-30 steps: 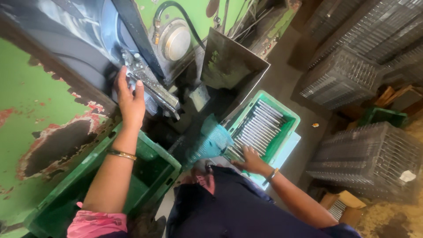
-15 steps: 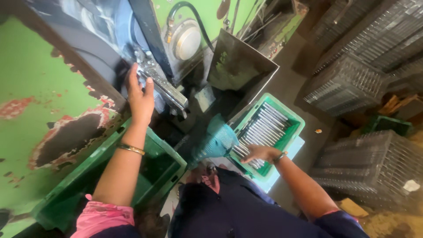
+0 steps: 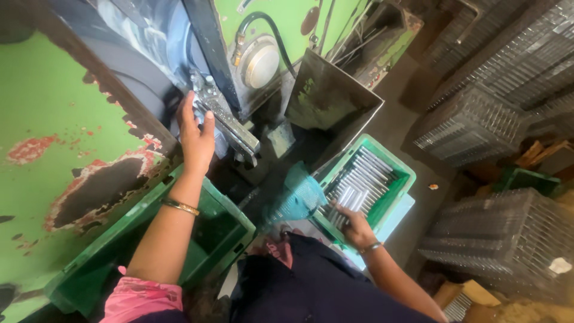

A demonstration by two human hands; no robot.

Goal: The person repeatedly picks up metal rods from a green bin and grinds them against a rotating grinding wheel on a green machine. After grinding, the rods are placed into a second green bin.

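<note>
The left hand (image 3: pixel 194 134) was raised to the far left against the green machine (image 3: pixel 54 119), its fingers loosely spread and pressed flat on a shiny metal fixture (image 3: pixel 224 119) bolted there; whether its grip closed on anything could not be told. A gold bangle (image 3: pixel 179 207) sat on that wrist, above a pink sleeve (image 3: pixel 143 302); beneath the forearm lay an open green crate (image 3: pixel 227 224), dark inside. The right hand (image 3: pixel 357 229) reached down to the near right, its grip curled onto the near ends of silver metal rods (image 3: pixel 359 179) stacked side by side in a second green crate (image 3: pixel 402 173); whether it had lifted one could not be told. A dark metal chute (image 3: pixel 326 98) slanted just beyond that crate; wire baskets (image 3: pixel 514 239) of metal parts stood well apart at the right.
</note>
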